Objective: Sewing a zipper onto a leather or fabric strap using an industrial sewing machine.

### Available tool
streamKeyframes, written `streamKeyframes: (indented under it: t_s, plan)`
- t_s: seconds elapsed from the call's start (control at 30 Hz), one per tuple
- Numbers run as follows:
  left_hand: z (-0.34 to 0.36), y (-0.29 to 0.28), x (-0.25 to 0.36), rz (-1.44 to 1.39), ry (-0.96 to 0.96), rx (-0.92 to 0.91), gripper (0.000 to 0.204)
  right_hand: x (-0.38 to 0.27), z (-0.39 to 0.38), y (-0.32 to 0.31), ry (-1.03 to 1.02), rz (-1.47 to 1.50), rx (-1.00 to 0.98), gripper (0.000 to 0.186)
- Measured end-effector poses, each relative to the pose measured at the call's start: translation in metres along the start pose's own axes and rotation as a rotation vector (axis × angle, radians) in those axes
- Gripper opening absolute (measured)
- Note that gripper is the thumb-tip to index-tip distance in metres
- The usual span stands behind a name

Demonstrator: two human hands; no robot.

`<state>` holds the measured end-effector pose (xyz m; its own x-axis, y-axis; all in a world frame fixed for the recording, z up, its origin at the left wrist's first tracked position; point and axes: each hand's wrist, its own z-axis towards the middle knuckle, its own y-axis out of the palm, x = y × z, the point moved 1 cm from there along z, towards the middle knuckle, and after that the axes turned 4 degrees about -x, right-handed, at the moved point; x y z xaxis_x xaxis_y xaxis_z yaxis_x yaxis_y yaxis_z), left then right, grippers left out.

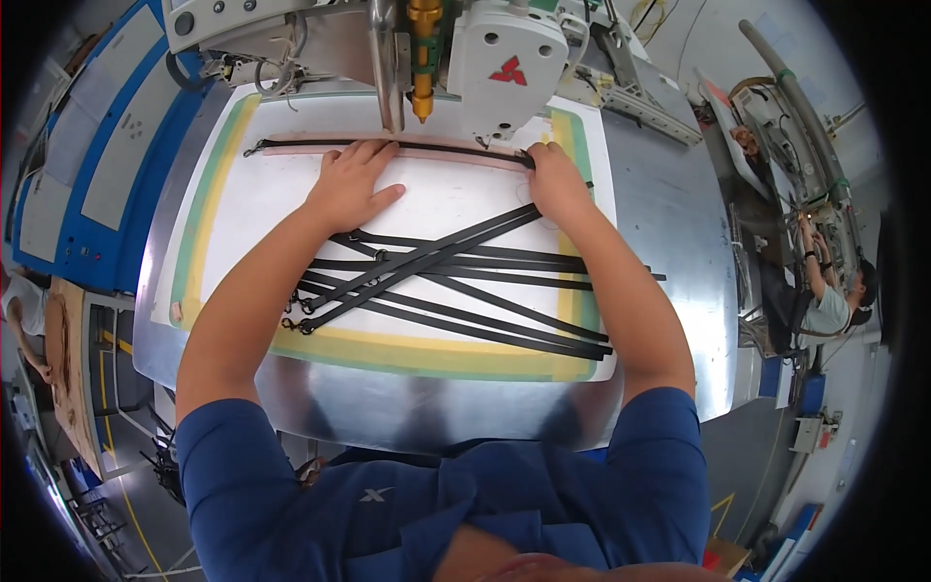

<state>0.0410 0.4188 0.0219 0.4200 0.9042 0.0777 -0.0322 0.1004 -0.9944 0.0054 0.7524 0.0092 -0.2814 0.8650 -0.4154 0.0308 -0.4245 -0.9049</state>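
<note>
A black strap (pixel 441 147) with a metal clip at its left end lies along a pinkish strip (pixel 301 144) under the machine head. My left hand (pixel 351 186) rests on the strap, fingers laid over it and thumb spread away. At the strap's right end, my right hand (pixel 561 182) is closed on it, thumb and fingers together; part of that grip is hidden. Nearer to me, several loose black straps (pixel 456 254) lie crossed on the white sheet (pixel 228 252), most with their clips toward the left.
A white sewing machine head (pixel 509 63) hangs just beyond the strap, beside a brass-coloured pointed part (pixel 423 68) and a metal rod (pixel 386 68). Green and yellow tape edges the sheet on the metal table (pixel 669 233). A blue cabinet (pixel 87 145) stands left; another person (pixel 829 301) works far right.
</note>
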Motion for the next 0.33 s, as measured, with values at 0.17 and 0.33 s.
streamKeyframes:
  t_s: [0.17, 0.33]
  plan:
    - [-0.001, 0.0, -0.003, 0.002, 0.011, 0.012, 0.066, 0.002, 0.007, 0.002, 0.034, 0.022, 0.053, 0.027]
    - [-0.006, -0.005, -0.009, -0.032, -0.006, -0.029, 0.067, -0.01, -0.005, -0.002, 0.059, 0.108, 0.048, 0.039]
